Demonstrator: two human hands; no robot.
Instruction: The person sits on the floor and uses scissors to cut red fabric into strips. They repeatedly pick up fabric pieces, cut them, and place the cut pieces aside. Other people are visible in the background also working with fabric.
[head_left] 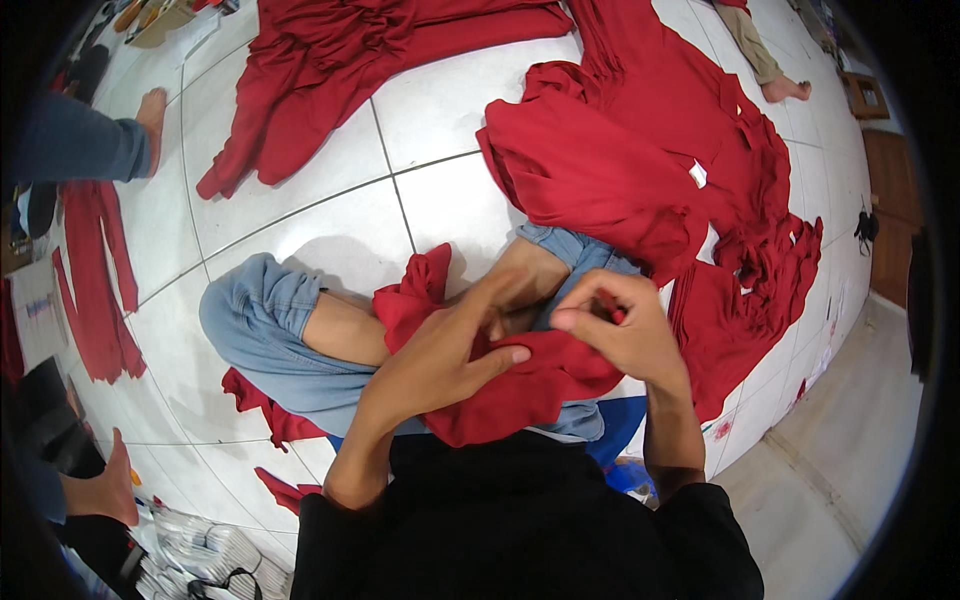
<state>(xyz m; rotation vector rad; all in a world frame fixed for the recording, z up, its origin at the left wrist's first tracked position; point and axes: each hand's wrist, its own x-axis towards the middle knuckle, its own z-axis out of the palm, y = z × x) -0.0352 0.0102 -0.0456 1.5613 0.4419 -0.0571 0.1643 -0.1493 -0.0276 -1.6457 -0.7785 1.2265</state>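
Observation:
I sit cross-legged in blue jeans with a red garment point(510, 400) bunched across my lap. My left hand point(440, 360) grips the cloth near the middle, its thumb lying over the fabric and its blurred fingers curled toward my bare shin. My right hand point(625, 330), just to the right and slightly higher, is closed with thumb and finger pinched around a small red object point(615, 310), too small to name, above the garment.
Red garments lie heaped at right point(630, 150), spread ahead point(380, 30) and at left point(100, 280) on white tiles point(300, 230). Other people's feet show at left point(150, 130), lower left point(115, 480) and top right point(785, 85). Stacked white bundles point(215, 560) lie lower left.

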